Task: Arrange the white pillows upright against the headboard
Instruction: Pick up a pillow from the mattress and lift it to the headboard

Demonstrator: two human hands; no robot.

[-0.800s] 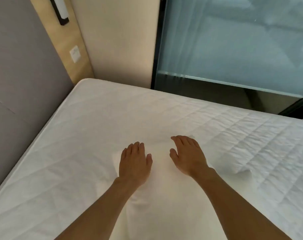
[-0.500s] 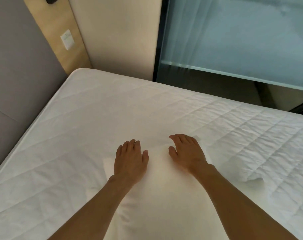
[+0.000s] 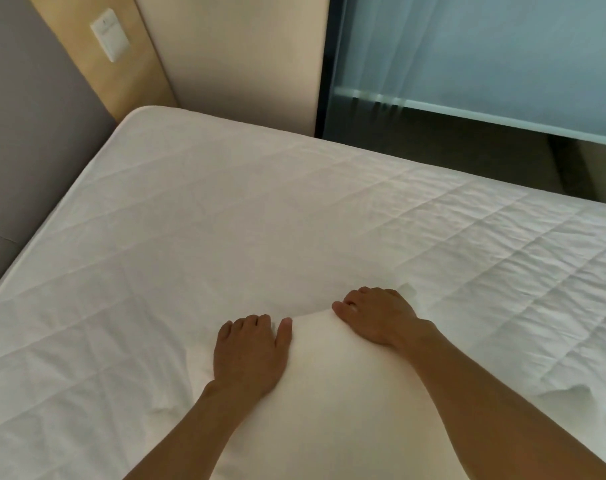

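A white pillow [image 3: 332, 396] lies flat on the white quilted mattress [image 3: 225, 220], close to me at the bottom of the view. My left hand [image 3: 249, 351] rests on its far left part, fingers curled over the far edge and thumb on top. My right hand [image 3: 377, 317] holds the far right part the same way, fingers bent over the edge. The grey padded headboard [image 3: 27, 133] stands along the left side of the bed, well away from the pillow. My forearms hide the pillow's near part.
A wooden panel with a white wall switch [image 3: 109, 34] rises beside the headboard. A dark-framed window with a sheer curtain [image 3: 485, 57] runs behind the bed's far side. A raised fold of white fabric [image 3: 558, 393] lies to the right of the pillow.
My fingers, flat on the pillow before, have curled over its far edge. The pillow's far edge has bulged up between my hands. The view has shifted, and the headboard side looks nearer.
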